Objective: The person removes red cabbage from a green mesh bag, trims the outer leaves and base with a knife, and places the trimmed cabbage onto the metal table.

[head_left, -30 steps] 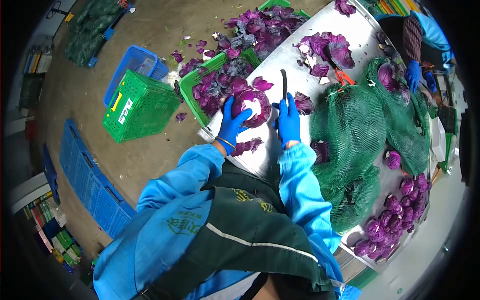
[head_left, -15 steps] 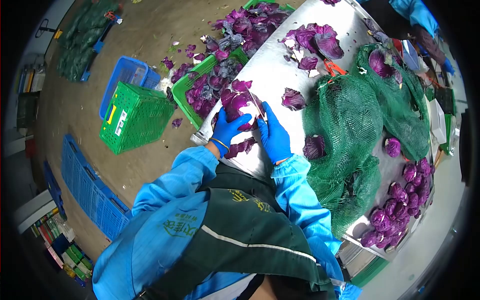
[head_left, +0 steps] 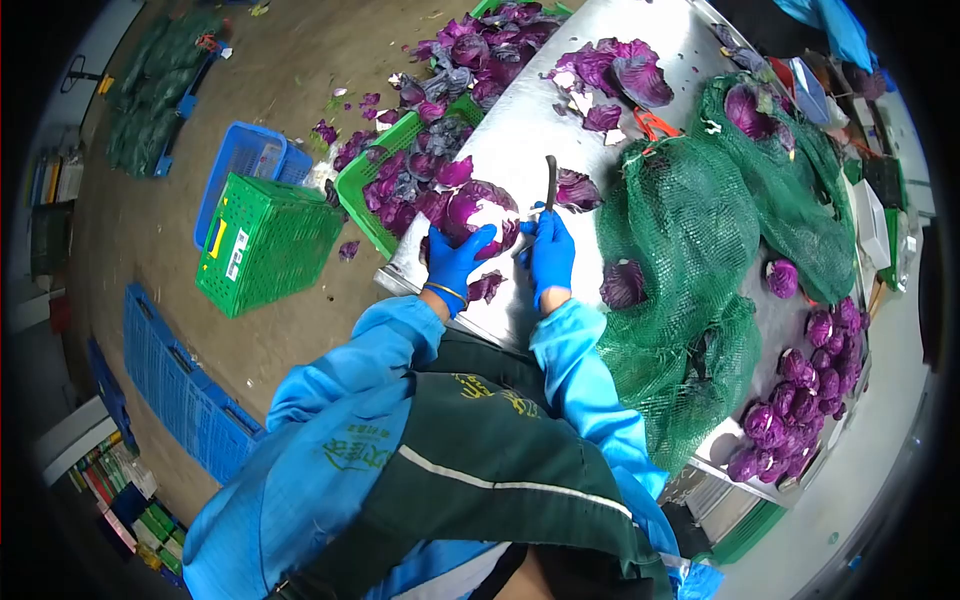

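I am watching my blue-gloved left hand gripping a round red cabbage head at the near edge of the shiny steel worktable. My blue-gloved right hand, just beside the cabbage, is clenching a dark-bladed knife that is pointing up and away from me.

The table is standing on a grey concrete floor littered with purple scraps. The cabbage is showing glossy purple outer leaves, some peeling loose, with a pale patch near my glove. Loose purple leaves are lying further along the table from it.

Beyond the cabbage, off the table's edge, a green plastic crate is brimming with trimmed leaves. Left of the cabbage, a green lattice crate is resting tipped against a blue basket. Right of the cabbage, green mesh sacks are bulging with more heads, and small trimmed cabbages are piling at the far right end.
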{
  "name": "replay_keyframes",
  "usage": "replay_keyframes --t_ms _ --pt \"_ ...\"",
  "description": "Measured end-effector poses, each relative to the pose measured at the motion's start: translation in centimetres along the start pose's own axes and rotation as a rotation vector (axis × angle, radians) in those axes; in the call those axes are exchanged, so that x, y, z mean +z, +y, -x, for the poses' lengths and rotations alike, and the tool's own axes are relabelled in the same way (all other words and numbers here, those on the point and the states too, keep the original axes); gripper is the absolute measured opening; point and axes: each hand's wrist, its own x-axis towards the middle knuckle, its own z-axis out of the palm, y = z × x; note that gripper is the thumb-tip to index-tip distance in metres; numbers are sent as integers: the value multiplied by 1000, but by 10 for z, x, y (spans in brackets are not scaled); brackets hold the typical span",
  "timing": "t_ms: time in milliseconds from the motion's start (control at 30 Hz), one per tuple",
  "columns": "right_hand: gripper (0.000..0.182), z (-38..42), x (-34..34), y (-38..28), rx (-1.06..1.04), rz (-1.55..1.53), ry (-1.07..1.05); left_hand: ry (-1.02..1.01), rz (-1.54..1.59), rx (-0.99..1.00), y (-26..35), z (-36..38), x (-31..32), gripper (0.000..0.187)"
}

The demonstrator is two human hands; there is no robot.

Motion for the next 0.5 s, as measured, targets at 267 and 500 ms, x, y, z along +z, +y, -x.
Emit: replay_keyframes --t_ms 267,500 --pt "48 39 -11 -21 -236 317 -43 88 -47 -15 -21 -13 -11 93" --pt "48 42 -3 -30 -297 405 33 97 -113 -38 -13 -8 -1 120"
